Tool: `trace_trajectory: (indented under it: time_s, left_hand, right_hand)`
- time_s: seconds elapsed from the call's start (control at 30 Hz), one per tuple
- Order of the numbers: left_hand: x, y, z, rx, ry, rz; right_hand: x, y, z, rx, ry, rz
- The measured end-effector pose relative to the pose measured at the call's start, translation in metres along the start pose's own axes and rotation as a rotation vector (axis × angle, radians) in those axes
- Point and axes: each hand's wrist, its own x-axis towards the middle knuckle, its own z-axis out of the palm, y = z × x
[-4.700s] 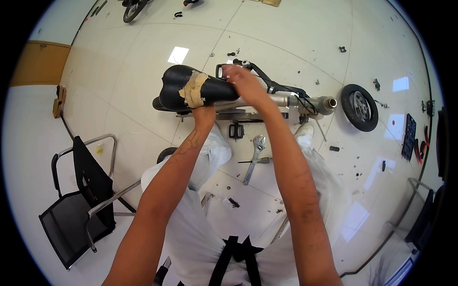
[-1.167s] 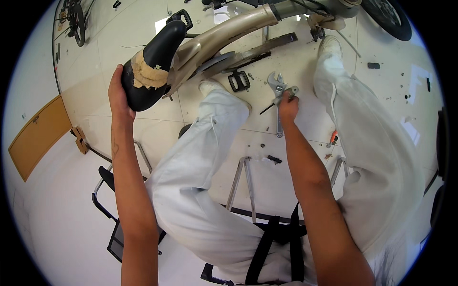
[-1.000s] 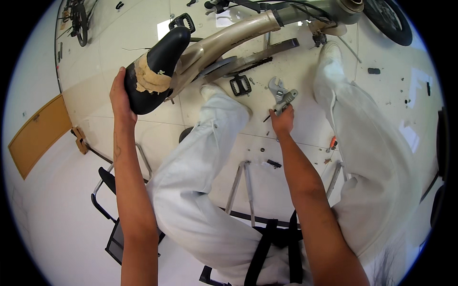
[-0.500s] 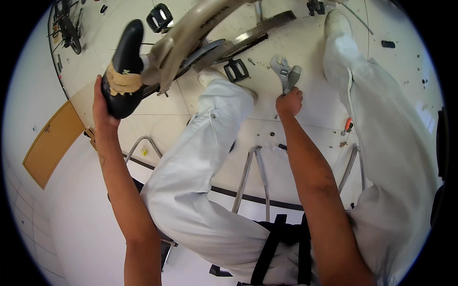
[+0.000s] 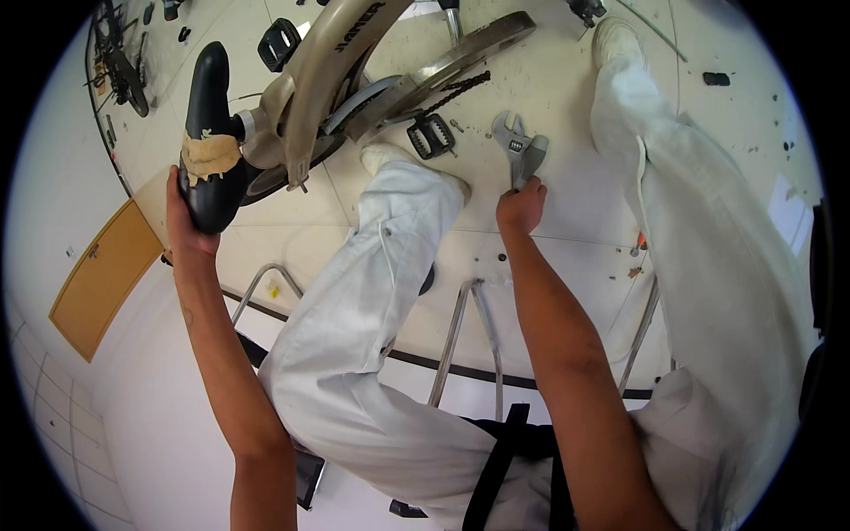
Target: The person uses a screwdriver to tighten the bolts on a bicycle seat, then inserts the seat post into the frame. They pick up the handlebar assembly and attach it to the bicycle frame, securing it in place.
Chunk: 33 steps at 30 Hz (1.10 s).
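Observation:
My left hand point(image 5: 191, 228) is wrapped around the rear end of a black bicycle saddle point(image 5: 209, 93), most of its fingers hidden beneath. Torn tan tape circles the saddle's middle. The saddle joins a bronze-coloured bicycle frame point(image 5: 312, 97), which lies tilted on the floor. In a closed grip, my right hand point(image 5: 522, 209) holds an adjustable wrench point(image 5: 513, 142), jaws pointing away from me. A grey rounded piece point(image 5: 534, 157) sits against the wrench; whether it is separate I cannot tell. Right of the frame are a black pedal point(image 5: 431, 134) and a loose-looking chain point(image 5: 459, 90).
A second black pedal point(image 5: 279, 44) shows beyond the frame. Small parts and a black block point(image 5: 716, 79) are scattered over the pale floor point(image 5: 567, 115). Metal stool legs point(image 5: 450, 341) stand between my legs. Another bike point(image 5: 124, 75) is at the far left, above a brown door point(image 5: 104, 281).
The saddle and frame have shifted slightly left in view, with my left hand still on the saddle. My right hand and the wrench also sit a little further left and nearer.

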Motion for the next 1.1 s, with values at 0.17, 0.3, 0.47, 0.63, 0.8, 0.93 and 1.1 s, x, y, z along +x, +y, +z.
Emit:
trace_trajectory:
  time_s: [0.17, 0.3, 0.47, 0.63, 0.8, 0.93, 1.1]
  left_hand:
    - [0.002, 0.000, -0.006, 0.012, -0.102, 0.032]
    - [-0.006, 0.001, -0.006, 0.131, -0.112, 0.048]
    - [-0.012, 0.003, -0.004, 0.239, -0.071, 0.203]
    - [-0.004, -0.008, -0.006, 0.252, -0.057, 0.315]
    - [-0.006, -0.005, -0.012, 0.269, -0.078, 0.386]
    - [-0.008, 0.007, -0.013, 0.330, -0.171, 0.390]
    - [-0.013, 0.021, -0.020, 0.386, -0.275, 0.360]
  right_hand:
    - [-0.012, -0.007, -0.002, 0.127, -0.001, 0.057]
    - [-0.017, -0.010, 0.002, 0.123, -0.052, 0.107]
    - [-0.008, -0.007, -0.007, 0.111, -0.087, 0.096]
    - [-0.005, -0.016, -0.040, 0.081, 0.046, 0.041]
    - [0.004, -0.101, -0.121, 0.520, 0.381, -0.289]
    - [0.009, -0.216, -0.243, 0.881, 0.575, -0.455]
    - [0.052, -0.272, -0.329, 0.629, 0.334, -0.564]
